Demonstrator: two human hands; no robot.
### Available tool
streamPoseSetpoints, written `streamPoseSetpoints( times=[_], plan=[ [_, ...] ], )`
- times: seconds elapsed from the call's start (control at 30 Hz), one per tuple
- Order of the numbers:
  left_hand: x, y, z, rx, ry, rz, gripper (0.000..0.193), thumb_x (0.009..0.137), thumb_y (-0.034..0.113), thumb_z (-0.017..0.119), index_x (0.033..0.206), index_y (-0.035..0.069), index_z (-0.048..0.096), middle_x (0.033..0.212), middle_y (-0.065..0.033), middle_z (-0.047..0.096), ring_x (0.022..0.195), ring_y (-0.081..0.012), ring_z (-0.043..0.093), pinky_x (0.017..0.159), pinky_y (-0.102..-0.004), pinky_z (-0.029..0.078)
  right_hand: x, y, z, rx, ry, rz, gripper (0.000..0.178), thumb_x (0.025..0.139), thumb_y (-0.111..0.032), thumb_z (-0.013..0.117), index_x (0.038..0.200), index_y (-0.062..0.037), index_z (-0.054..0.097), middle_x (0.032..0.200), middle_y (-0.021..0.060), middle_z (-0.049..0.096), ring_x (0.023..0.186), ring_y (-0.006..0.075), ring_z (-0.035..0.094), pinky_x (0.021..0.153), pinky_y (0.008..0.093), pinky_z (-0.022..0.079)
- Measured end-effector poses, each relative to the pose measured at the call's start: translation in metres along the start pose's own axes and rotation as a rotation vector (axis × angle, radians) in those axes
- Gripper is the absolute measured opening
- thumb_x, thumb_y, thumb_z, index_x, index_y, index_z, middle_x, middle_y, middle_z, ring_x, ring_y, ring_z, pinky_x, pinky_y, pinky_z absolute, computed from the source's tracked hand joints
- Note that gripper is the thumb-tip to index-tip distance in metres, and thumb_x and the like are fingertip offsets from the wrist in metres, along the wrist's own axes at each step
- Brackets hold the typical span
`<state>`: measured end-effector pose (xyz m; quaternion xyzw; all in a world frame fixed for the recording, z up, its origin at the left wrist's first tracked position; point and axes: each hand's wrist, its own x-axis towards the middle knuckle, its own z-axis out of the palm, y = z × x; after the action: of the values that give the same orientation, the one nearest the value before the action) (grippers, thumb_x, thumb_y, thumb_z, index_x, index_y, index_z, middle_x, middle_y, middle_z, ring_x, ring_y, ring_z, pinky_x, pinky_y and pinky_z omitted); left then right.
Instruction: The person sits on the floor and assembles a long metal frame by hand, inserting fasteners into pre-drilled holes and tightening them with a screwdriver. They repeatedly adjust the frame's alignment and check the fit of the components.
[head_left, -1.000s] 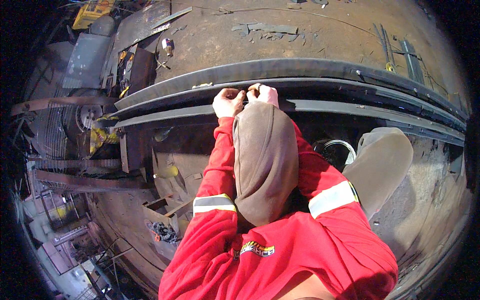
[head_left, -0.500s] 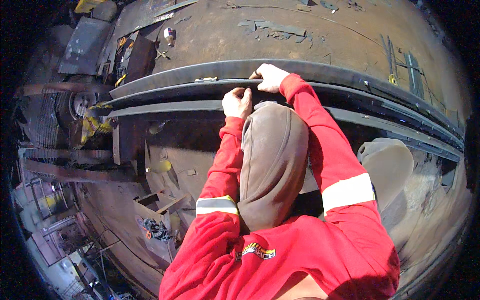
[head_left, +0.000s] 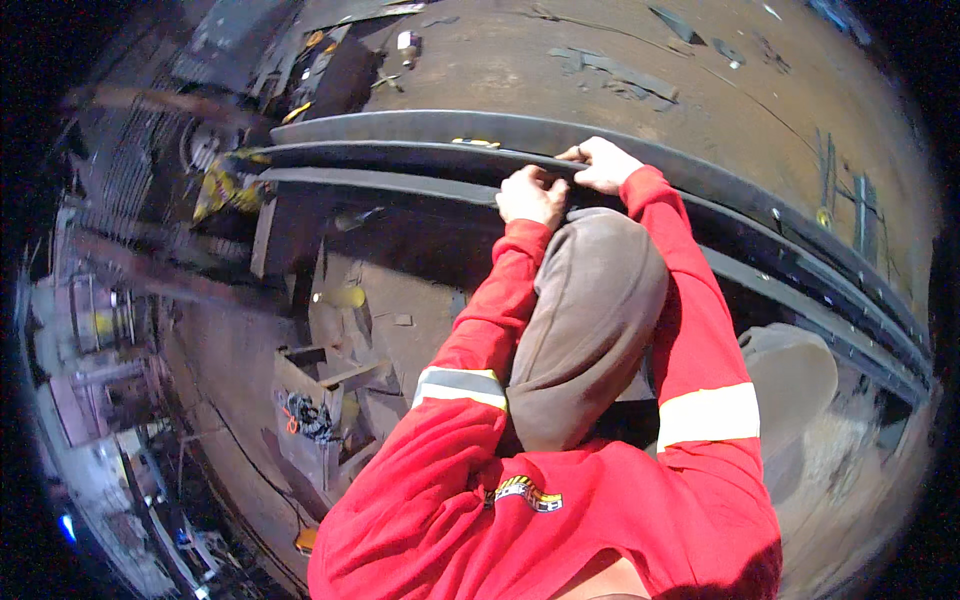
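Note:
Long dark steel beams (head_left: 400, 186) run side by side across the view in front of me. My right hand (head_left: 606, 166) is closed over the upper edge of the middle flange, fingers bent around the metal. Just left of it and a little nearer, my left hand (head_left: 532, 195) is closed with curled fingers against the same beam; what it pinches, if anything, is hidden. A small yellow and silver tool (head_left: 475, 143) lies along the beam to the left of both hands. My covered knee (head_left: 600, 300) rises between my forearms.
A white bottle (head_left: 407, 46) and scrap strips (head_left: 630, 77) lie on the brown floor beyond. At left are a yellow-and-dark wrapped bundle (head_left: 222, 185) and metal racks. An open box (head_left: 310, 440) with cable and a yellow cylinder (head_left: 343, 297) sit nearer, left of me.
The view has swung left, so the scene sits farther right. Both hands stay at about the same spot on the beam; the left fingers look more curled and nearer the right hand.

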<state>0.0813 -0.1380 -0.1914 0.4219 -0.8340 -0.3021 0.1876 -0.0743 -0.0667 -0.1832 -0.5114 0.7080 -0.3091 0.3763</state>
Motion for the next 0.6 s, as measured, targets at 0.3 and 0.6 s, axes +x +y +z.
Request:
streamPoseSetpoints(
  times=[0.3, 0.6],
  plan=[
    [0.001, -0.006, 0.008, 0.06, -0.049, -0.034, 0.028, 0.073, 0.032, 0.067, 0.079, 0.005, 0.071, 0.079, -0.0147, 0.068, 0.078, -0.0299, 0.067, 0.076, -0.0379, 0.053, -0.001, 0.003, 0.002, 0.215, -0.056, -0.017, 0.048, 0.07, 0.001, 0.052, 0.117, -0.0064, 0.063, 0.091, 0.0062, 0.068, 0.082, 0.0121, 0.057, 0.077, 0.0268, 0.045],
    [0.0, 0.003, 0.004, 0.157, 0.007, -0.041, 0.029, 0.069, 0.034, 0.066, 0.082, 0.009, 0.071, 0.079, -0.0129, 0.068, 0.08, -0.0302, 0.064, 0.077, -0.0423, 0.046, -0.001, 0.01, 0.0, 0.193, -0.047, 0.044, 0.049, 0.072, 0.0, 0.055, 0.121, -0.0064, 0.061, 0.084, 0.0007, 0.063, 0.069, 0.0074, 0.051, 0.063, 0.0246, 0.043]
  ],
)
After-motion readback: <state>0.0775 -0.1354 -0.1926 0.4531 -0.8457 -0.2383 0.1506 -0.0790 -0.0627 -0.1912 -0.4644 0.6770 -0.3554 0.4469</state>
